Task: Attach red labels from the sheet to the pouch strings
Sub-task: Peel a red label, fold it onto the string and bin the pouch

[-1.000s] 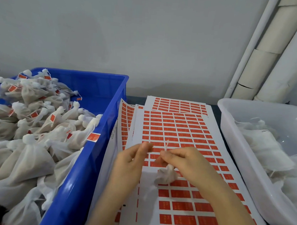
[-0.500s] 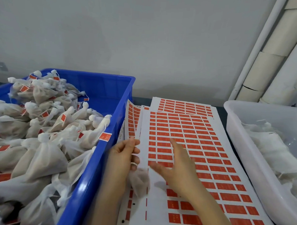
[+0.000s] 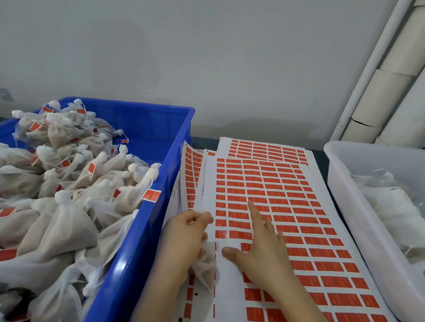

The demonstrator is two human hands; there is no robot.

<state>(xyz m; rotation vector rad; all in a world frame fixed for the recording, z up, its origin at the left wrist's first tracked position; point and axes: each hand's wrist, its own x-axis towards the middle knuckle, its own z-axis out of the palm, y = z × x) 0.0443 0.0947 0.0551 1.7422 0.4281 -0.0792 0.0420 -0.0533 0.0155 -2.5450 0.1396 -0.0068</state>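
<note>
The left hand point(image 3: 186, 235) is curled round a small white mesh pouch point(image 3: 205, 267), gripping it at the left edge of the top sheet point(image 3: 228, 283). The right hand point(image 3: 263, 250) lies spread and holds nothing, its index finger point(image 3: 253, 211) stretched onto the red labels point(image 3: 278, 195). The sheets lie mid-bench point(image 3: 202, 141). A blue crate point(image 3: 139, 243) of tagged pouches point(image 3: 65, 227) stands at the left edge and a white tub point(image 3: 350, 215) at the right.
</note>
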